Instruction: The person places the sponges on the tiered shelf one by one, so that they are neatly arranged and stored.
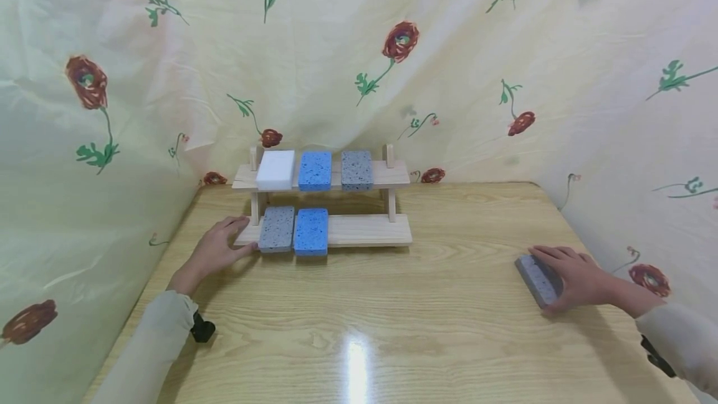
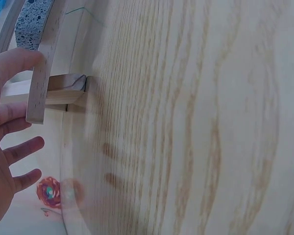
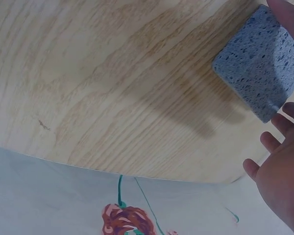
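My left hand [image 1: 213, 249] grips the left end of the lower plank of a two-tier wooden rack [image 1: 370, 230], thumb at its front edge. In the left wrist view the other fingers spread past the plank end [image 2: 38, 100]. On that lower tier a grey speckled sponge [image 1: 277, 229] lies beside a blue one. Far to the right, my right hand [image 1: 583, 278] holds another grey sponge [image 1: 535, 280] between thumb and fingertips. The right wrist view shows that sponge [image 3: 257, 63] tilted, close over the table, its shadow beside it.
On the upper tier sit a white sponge [image 1: 275, 169], a blue sponge [image 1: 315, 171] and a grey sponge [image 1: 356, 170]. Flowered cloth [image 1: 325, 48] hangs behind and on both sides of the wooden table [image 1: 437, 317].
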Tool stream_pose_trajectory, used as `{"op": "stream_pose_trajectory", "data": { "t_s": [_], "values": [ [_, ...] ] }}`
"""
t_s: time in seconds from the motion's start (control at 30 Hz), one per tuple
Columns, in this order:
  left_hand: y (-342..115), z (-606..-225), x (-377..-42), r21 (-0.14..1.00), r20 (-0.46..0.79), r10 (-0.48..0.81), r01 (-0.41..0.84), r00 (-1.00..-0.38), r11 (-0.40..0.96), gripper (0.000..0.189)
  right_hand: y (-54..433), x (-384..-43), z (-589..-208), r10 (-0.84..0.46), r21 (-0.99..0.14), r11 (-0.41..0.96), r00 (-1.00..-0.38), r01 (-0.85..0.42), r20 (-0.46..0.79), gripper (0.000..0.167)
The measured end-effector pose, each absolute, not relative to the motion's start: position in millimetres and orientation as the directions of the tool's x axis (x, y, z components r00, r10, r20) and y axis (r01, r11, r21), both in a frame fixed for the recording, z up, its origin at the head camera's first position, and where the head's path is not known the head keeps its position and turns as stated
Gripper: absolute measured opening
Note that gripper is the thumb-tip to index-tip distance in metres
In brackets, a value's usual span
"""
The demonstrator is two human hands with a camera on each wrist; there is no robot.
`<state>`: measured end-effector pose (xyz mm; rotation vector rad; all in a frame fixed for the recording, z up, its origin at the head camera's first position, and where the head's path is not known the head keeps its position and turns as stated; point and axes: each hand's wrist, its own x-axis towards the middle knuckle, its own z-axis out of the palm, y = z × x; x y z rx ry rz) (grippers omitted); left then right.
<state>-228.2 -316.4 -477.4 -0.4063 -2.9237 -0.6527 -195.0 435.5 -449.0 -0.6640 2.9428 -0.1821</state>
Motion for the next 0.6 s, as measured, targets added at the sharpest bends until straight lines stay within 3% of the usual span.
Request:
{"op": "stream_pose_trajectory", "data": {
  "t_s": [0.6],
  "values": [
    [-313.8, -476.3, -229.5, 0.406, 0.141, 0.219, 0.259, -0.965, 0.877, 0.078, 446.2, -201.1, -451.6, -0.462, -0.109, 0.885, -0.883, -0.452, -0.087, 0.129]
  ]
}}
